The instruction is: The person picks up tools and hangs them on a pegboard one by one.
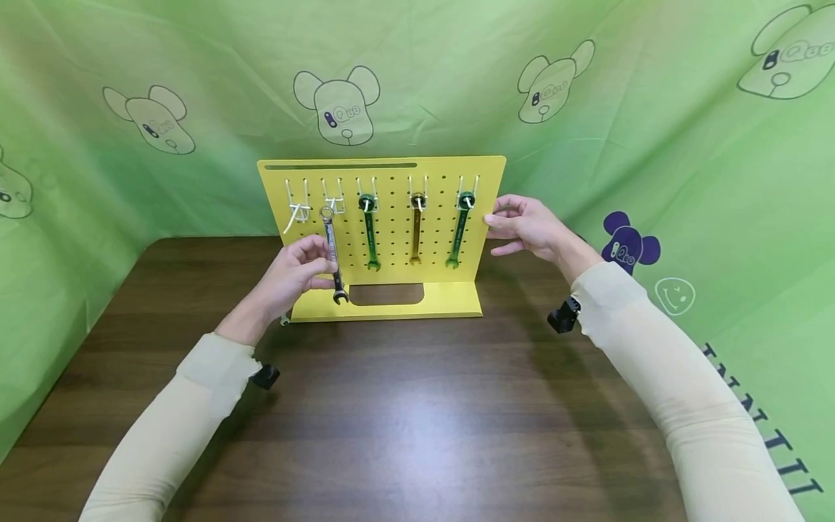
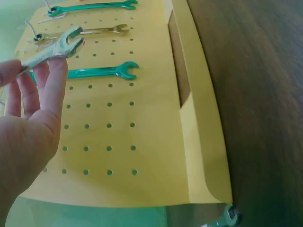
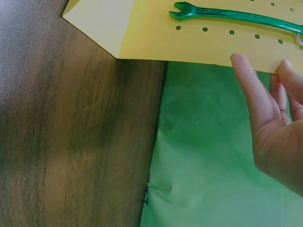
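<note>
My left hand (image 1: 296, 272) pinches a silver combination wrench (image 1: 332, 250) between thumb and fingers, in front of the yellow pegboard (image 1: 391, 246). The wrench hangs nearly upright, its ring end up at the second white hook (image 1: 334, 203) from the left and its open jaw down. In the left wrist view that open end (image 2: 66, 47) sticks out past the fingertips. At the board's right edge, my right hand (image 1: 525, 226) grips the panel, thumb at the front and other fingers partly hidden behind it.
On hooks hang a green wrench (image 1: 370, 235), a gold wrench (image 1: 416, 232) and another green wrench (image 1: 459, 232). The leftmost hook (image 1: 296, 212) bears no wrench. A further wrench end (image 2: 231, 215) shows by the base's left corner. Green printed cloth (image 1: 430, 87) stands behind the brown table (image 1: 404, 406).
</note>
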### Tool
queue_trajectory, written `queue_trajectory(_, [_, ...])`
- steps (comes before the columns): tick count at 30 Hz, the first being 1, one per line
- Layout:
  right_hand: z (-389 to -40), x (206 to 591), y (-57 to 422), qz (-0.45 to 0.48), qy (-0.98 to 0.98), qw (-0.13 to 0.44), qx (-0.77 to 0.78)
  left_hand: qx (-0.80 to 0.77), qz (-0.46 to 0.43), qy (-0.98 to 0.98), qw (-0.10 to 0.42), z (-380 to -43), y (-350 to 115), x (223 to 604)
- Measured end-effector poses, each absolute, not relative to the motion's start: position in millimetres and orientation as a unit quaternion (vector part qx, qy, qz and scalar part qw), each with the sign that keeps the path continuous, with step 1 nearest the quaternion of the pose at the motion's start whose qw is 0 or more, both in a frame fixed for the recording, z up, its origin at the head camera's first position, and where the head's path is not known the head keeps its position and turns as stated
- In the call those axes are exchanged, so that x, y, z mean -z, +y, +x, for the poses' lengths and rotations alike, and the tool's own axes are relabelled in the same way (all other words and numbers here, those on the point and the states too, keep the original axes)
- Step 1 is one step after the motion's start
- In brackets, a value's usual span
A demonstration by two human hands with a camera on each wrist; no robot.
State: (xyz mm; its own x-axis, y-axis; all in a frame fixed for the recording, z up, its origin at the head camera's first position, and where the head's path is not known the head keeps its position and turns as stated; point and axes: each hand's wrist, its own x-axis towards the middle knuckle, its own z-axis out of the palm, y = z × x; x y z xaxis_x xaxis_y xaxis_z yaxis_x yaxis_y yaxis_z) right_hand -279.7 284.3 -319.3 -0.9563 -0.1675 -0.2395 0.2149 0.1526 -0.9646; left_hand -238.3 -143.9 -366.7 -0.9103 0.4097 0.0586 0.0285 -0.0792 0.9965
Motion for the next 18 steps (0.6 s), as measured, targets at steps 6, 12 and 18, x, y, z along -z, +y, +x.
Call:
queue_trajectory(6, [-279.9,319.3,283.7,0.019,0.746,0.144,0.65,-0.718,0.154,0.667,0.125,-242.2,-138.9,366.5])
queue_trajectory(12, [-280.7,318.4,283.5,0.019,0.742,0.147,0.654,-0.728,0.143,0.659,0.125,-245.2,-139.2,369.6])
queue_trajectory(18, [-280.4,318.8,283.3,0.02,0.741,0.146,0.655,-0.728,0.135,0.659,0.13,-248.5,-138.2,374.7])
